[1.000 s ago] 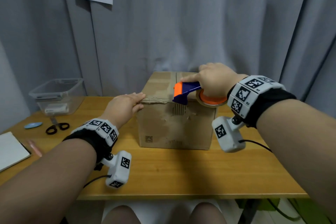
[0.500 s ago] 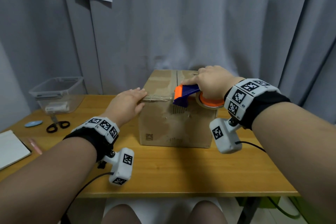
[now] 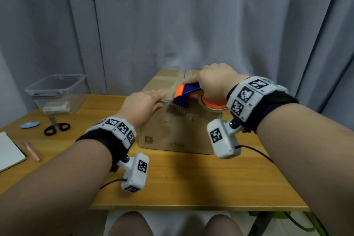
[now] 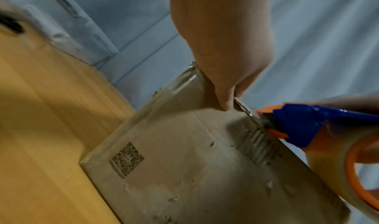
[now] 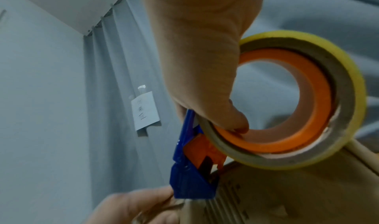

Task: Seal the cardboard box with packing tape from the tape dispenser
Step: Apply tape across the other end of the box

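A worn cardboard box [image 3: 172, 130] stands on the wooden table [image 3: 191, 178], its top flaps down. My right hand [image 3: 216, 82] grips a blue and orange tape dispenser [image 3: 185, 95] at the top front edge, near the middle seam. Its nose touches that edge [image 4: 303, 122]. The yellowish tape roll [image 5: 338, 98] sits on an orange core, with my thumb hooked inside. Just left of the nose, my left hand [image 3: 141, 105] rests on the same edge, fingers laid over the top. Its thumb [image 4: 225, 101] presses the front face.
A clear plastic bin [image 3: 55, 92] stands at the table's back left. Black scissors [image 3: 56, 127], a blue oval [image 3: 29, 125], a pink pen [image 3: 31, 150] and a white notebook [image 3: 9, 151] lie in front of it. A grey curtain [image 3: 210, 25] hangs close behind the box.
My left hand has slid to the right along the box's front top edge, up to the dispenser's nose. The right hand and dispenser have stayed almost in place.
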Demonstrator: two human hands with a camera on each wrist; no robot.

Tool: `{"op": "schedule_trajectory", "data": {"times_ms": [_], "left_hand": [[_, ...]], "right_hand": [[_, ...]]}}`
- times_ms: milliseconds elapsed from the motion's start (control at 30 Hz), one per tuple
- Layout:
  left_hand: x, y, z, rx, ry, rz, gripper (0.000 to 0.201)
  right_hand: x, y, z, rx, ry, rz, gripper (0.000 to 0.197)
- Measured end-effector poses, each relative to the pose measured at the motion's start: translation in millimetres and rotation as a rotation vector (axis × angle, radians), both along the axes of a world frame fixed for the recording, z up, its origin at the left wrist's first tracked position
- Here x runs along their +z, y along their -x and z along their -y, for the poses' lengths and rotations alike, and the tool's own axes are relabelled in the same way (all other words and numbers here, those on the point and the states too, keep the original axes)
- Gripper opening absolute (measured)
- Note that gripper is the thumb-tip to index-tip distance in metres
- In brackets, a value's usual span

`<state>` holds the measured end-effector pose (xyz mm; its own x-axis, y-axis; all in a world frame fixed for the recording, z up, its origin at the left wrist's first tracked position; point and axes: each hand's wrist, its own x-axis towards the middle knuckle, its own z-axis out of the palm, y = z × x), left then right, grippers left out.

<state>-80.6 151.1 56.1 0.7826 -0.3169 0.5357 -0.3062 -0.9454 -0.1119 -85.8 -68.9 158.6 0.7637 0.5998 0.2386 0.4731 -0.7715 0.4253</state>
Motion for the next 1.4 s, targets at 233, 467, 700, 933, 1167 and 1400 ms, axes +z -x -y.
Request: {"op": "schedule_trajectory", "data": {"times_ms": [233, 467, 700, 933, 1167, 1400], "left_hand": [[-1, -7, -9, 0.016, 0.078, -0.077, 0.025], [-3, -6, -7, 0.035, 0.103, -0.114, 0.042], [4, 1, 3, 0.097, 0.147, -0.146, 0.045], [6, 7, 7, 0.134, 0.115, -0.153, 0.039], [16, 8, 17, 0.171, -0.093, -0.263, 0.060], [16, 9, 34, 0.262, -0.242, -0.358, 0.083]], "right_hand": [[0, -8, -29, -0.075, 0.007, -0.054, 0.049], [-1, -5, -13, 0.055, 0.031, 0.011, 0.056], [7, -1, 17, 0.022, 0.040, 0.063, 0.053], [5, 6, 47, -0.065, 0.018, 0.024, 0.058], [-4, 1, 53, -0.097, 0.056, 0.051, 0.056], [-14, 6, 57, -0.103, 0.007, 0.036, 0.062]]}}
